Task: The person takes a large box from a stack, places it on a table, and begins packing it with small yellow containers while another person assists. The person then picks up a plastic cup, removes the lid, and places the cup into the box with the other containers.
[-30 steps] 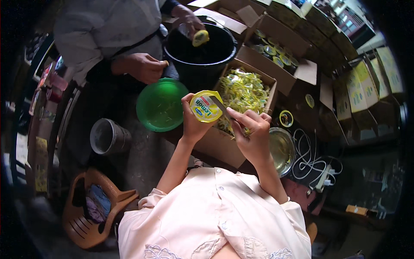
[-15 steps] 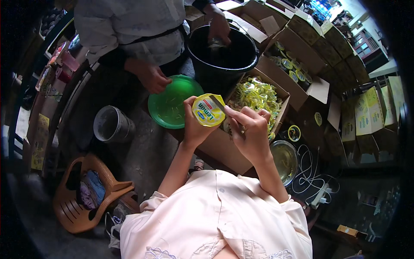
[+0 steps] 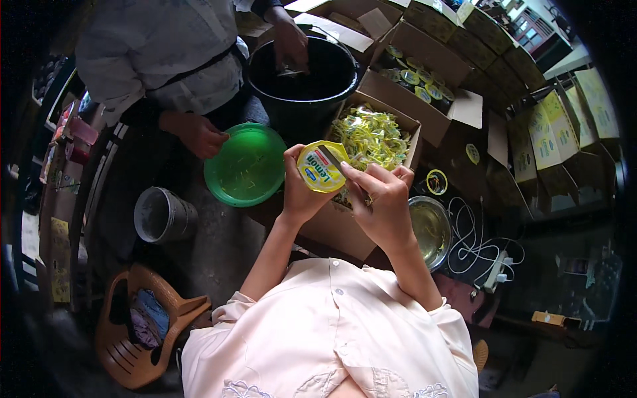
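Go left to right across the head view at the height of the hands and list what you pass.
Grey bucket → green round lid → left hand holding the small yellow-lidded cup → right hand → metal bowl → white cable with its power strip.

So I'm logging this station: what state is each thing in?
Yellow-lidded cup: sealed, held tilted in left hand.
Right hand: fingers at the lid's edge.
Cardboard box: open, full of yellow lids.
Black bucket: open.
Green lid: lying flat.
Metal bowl: upright.
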Demonstrator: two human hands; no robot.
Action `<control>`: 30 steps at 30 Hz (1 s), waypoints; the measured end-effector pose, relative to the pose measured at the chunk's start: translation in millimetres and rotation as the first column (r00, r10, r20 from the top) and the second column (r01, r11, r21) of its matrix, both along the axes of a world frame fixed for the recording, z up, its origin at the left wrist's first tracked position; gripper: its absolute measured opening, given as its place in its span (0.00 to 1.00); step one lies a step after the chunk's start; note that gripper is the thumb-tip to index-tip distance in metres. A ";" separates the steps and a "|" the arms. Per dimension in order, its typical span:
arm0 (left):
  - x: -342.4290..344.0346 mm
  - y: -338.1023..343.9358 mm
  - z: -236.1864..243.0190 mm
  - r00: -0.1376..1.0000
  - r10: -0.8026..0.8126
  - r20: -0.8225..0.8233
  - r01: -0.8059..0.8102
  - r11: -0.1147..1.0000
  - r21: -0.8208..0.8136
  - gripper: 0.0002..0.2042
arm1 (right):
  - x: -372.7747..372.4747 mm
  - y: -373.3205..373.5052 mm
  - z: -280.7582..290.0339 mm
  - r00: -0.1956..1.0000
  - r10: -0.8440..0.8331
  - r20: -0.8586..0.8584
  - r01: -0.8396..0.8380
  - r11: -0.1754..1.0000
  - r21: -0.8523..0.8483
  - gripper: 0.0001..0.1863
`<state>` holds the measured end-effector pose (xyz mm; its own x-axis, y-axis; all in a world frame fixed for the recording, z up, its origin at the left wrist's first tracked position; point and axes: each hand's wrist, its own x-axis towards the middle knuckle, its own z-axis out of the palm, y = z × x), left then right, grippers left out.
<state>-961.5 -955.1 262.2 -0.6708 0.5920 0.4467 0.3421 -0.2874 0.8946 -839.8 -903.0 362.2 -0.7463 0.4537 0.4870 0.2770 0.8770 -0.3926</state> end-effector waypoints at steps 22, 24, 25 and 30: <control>11.1 18.3 -1.6 0.997 -0.075 -0.029 0.074 0.997 -0.036 0.38 | 14.9 5.4 -8.9 0.997 -0.068 0.022 0.068 0.998 0.007 0.14; 10.7 19.2 -3.5 0.997 -0.076 -0.031 0.075 0.996 -0.040 0.38 | 14.5 6.0 -7.4 0.997 -0.066 0.046 0.065 0.998 0.020 0.14; 10.5 19.6 -4.3 0.996 -0.084 -0.023 0.083 0.996 -0.043 0.38 | 14.2 6.5 -7.4 0.997 -0.067 0.046 0.067 0.998 0.020 0.14; 13.7 20.4 -1.0 0.994 -0.068 -0.082 0.060 0.993 -0.101 0.38 | 14.7 7.8 -8.4 0.992 -0.094 0.087 0.090 0.995 0.041 0.12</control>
